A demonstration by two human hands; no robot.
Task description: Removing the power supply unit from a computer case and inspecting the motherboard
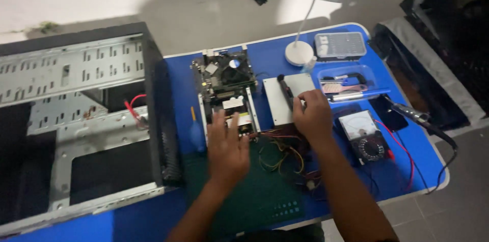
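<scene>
Two bare hands work over a blue table (397, 171), centre of the frame. Left hand (227, 148) lies flat, fingers spread and a bit motion-blurred, palm down on the open power supply board (235, 115), nothing gripped. Right hand (313, 116) is curled with fingers closed on the edge of the grey metal cover (284, 100), just right of the board; a black screwdriver (285, 91) lies on that cover, touching the fingertips, cannot tell if it is actually pinched.

Coloured wire bundle (285, 153) trails from the board down between both forearms onto a dark green mat (254, 196). Motherboard (224, 73) with round cooler sits just above the power supply board.

Left half of frame: open computer case (76, 115), side panel off, red cable inside. Blue bulb-shaped tool (197, 135) lies between case and board.

Right of the right hand: analog multimeter (365, 137) with red lead, near the wrist. Above it a clear plastic tray (351, 85) of small tools, then a closed parts box (340, 45). White desk lamp (300, 48) stands upper centre. Soldering iron (412, 115) lies at the right table edge, cord hanging off.
</scene>
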